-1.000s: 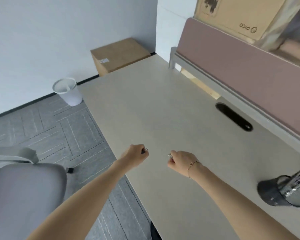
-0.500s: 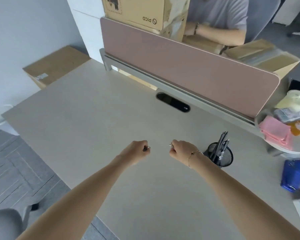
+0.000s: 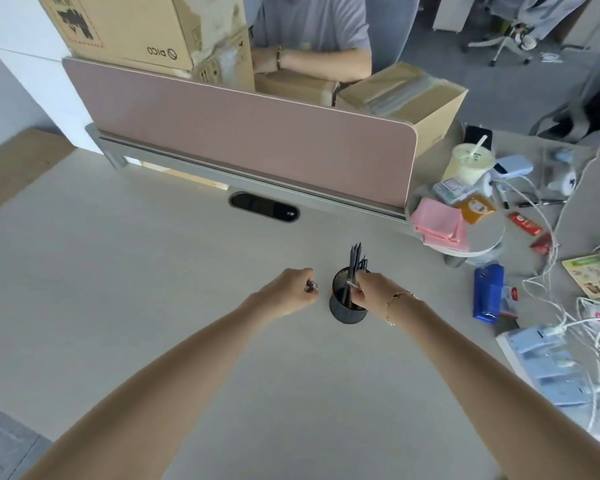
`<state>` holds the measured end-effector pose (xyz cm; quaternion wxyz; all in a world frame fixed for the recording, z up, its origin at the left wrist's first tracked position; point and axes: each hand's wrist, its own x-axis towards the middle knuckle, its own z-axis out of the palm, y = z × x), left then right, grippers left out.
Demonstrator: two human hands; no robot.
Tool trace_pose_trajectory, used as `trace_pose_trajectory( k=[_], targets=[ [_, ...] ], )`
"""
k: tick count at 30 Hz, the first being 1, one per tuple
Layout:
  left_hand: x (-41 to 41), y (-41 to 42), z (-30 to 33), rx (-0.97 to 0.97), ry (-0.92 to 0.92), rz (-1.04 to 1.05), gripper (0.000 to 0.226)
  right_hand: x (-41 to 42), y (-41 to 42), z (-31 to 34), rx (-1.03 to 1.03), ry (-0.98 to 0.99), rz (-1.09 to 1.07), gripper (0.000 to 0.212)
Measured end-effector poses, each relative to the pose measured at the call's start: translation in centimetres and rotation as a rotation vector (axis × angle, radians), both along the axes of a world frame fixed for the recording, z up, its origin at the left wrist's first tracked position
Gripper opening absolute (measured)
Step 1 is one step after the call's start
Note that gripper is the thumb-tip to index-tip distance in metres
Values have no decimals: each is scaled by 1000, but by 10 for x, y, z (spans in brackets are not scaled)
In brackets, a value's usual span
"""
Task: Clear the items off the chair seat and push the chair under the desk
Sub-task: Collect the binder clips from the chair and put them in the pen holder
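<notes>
Both my hands are held out over the pale desk, and the chair is out of view. My left hand is curled in a fist round a small dark metal item, of which only the tip shows. It hovers just left of a black mesh pen cup. My right hand pinches a similar small metal item over the cup's rim, among the dark pens standing in it.
A pink divider runs along the desk's back with cardboard boxes behind it, where another person sits. To the right are a round tray with pink packets, a drink cup, a blue pouch and tangled white cables.
The view has swung right, so the chair and the bin have left the frame. Both fists have come to the pen cup, the right one reaching over its rim.
</notes>
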<state>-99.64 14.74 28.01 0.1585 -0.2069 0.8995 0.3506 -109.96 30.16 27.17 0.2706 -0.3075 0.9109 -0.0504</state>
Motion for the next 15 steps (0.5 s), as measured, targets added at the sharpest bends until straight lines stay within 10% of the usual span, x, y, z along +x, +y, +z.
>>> trace_pose_trajectory(
  k=[15],
  targets=[
    [-71,43,-18,55,73,-58,20,-31,23,-3,-151,-11,-81,20]
  ],
)
